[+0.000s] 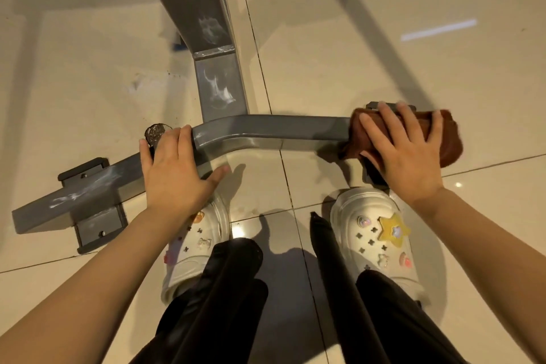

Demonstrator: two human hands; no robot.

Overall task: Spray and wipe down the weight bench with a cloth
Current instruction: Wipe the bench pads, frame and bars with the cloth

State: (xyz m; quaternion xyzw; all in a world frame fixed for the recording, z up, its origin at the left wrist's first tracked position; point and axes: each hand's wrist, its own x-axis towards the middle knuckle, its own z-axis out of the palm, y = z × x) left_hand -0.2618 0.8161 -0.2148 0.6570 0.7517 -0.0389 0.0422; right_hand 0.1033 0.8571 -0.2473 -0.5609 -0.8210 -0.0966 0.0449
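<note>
The weight bench's grey metal base frame (266, 133) lies on the floor below me, a crossbar with a stem (220, 89) running away upward. White foam patches sit on the stem and on the crossbar's left end (85, 189). My right hand (404, 151) presses a brown cloth (443, 142) over the crossbar's right end, fingers spread flat. My left hand (174, 171) rests on the crossbar left of the middle, fingers over the far edge and thumb at the near side. No spray bottle is in view.
Glossy beige floor tiles (384, 38) surround the frame. My feet in white clogs (375, 239) with charms stand just behind the crossbar, black trousers (212, 304) below. A round rusty cap (155, 131) sits by my left fingers. Black foot plates (97, 230) hold the left end.
</note>
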